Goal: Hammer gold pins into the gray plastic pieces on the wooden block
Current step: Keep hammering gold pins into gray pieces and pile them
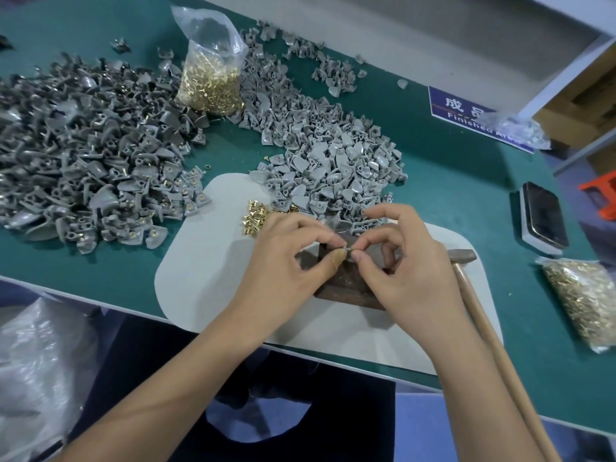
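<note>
- A dark wooden block (346, 285) sits on a white mat.
- A small gray plastic piece (350, 243) sits on top of it.
- Loose gold pins (255, 216) lie at the block's 10 o'clock.
- The hammer (466, 261) lies at its 3 o'clock.

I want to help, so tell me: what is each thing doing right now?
left hand: pinching a small part over the block
right hand: pinching the same spot
wooden block: lying on the white mat, partly covered by hands
hammer: lying down, not held
bag of gold pins: standing, open at the top
phone: screen dark
</note>
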`<state>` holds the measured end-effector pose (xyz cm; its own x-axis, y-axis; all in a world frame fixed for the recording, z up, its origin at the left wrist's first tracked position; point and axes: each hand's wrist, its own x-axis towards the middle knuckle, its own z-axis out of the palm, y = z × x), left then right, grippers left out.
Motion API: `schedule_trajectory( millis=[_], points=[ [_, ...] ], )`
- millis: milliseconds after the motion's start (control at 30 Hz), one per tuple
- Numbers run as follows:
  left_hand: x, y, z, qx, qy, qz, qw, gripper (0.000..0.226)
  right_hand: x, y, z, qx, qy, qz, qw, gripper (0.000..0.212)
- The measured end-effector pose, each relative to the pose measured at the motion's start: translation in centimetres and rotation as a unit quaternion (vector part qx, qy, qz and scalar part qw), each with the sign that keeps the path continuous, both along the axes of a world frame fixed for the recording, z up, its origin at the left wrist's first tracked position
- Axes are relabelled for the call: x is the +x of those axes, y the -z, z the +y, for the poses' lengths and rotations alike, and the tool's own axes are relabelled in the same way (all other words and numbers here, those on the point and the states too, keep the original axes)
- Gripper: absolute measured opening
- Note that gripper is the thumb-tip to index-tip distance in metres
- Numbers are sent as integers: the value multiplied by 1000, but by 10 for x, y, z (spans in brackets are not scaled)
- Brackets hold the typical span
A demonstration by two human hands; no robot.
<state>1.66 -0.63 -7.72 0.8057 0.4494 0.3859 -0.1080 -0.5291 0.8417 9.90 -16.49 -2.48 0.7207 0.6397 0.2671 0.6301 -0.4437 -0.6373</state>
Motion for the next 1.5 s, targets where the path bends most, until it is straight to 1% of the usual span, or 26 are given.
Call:
schedule_trajectory(
  millis=[100,200,300,467,633,733,833,900,1033,1167,1233,1400,1500],
  points=[
    [0,-1,0,-6,4,1,1000,12,2,-6,2,-33,-3,-2,999,47],
    [0,-1,0,-4,8,3,1000,11,7,-13,6,-79,-6,17,997,39],
    [-1,-2,1,-6,8,11,1000,11,10,-21,9,-120,-14,9,993,40],
    [-2,-2,1,-5,9,15,1000,13,9,-29,11,-139,-16,11,990,38],
    [-1,-1,2,-3,12,7,1000,21,5,-37,18,-209,-23,-46,976,36],
    [0,0,1,-3,12,-2,1000,20,4,-39,19,-223,-26,-66,972,34],
    [0,2,0,10,7,-3,1000,17,1,-37,18,-216,-24,-79,973,35],
    [0,2,-1,24,5,-2,1000,14,0,-35,17,-196,-20,-71,978,34],
    [2,2,-1,27,19,-10,999,20,0,-27,13,-132,-16,-33,991,32],
    [3,3,-1,26,15,-5,1000,15,0,-14,10,-62,-9,4,998,31],
    [3,3,-1,28,15,-1,1000,14,0,-11,11,-51,-12,13,999,32],
    [4,3,-1,28,17,1,999,9,9,-9,10,-46,-29,74,996,36],
    [3,3,-1,23,16,1,1000,7,11,-7,6,-20,-32,109,993,38]
  ],
)
